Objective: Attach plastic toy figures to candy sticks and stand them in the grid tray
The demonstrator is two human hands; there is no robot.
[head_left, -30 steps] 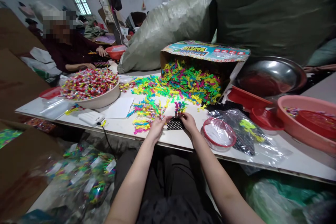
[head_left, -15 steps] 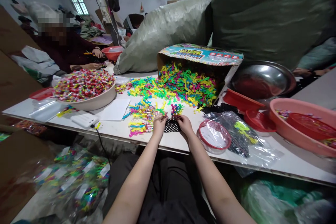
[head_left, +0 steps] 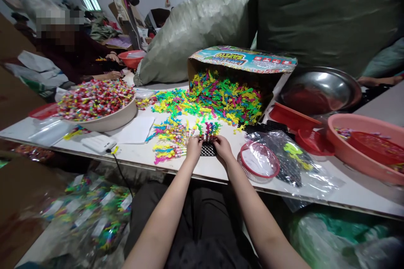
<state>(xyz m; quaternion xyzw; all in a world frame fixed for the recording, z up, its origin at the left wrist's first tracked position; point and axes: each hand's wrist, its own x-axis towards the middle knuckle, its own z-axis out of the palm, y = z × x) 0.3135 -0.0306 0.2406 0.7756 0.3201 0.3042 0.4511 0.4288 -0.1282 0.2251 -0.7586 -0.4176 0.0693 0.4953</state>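
Observation:
A black perforated holder (head_left: 208,149) lies flat at the table's front, between my two hands. Along its far edge stand several small plastic figures (head_left: 213,128) in pink, blue and green. My left hand (head_left: 193,149) has its fingers closed at the holder's left far corner, beside a green figure (head_left: 199,126). At the right far corner, the fingers of my right hand (head_left: 223,149) are closed on the holder's edge. Left of my left hand lie rows of colourful figures on striped candy-like tubes (head_left: 170,131).
An open carton (head_left: 243,59) spills figures onto the white table (head_left: 139,151). A bowl (head_left: 121,118) of striped tubes stands left, near a white device (head_left: 98,143). Right are a red-rimmed basket (head_left: 276,171), a plastic bag (head_left: 311,180) and a pink tub (head_left: 350,151). A person sits far left.
The green figure by my left hand has come right, closer to the others on the holder. Both hands stay at the holder, and the view has tilted slightly.

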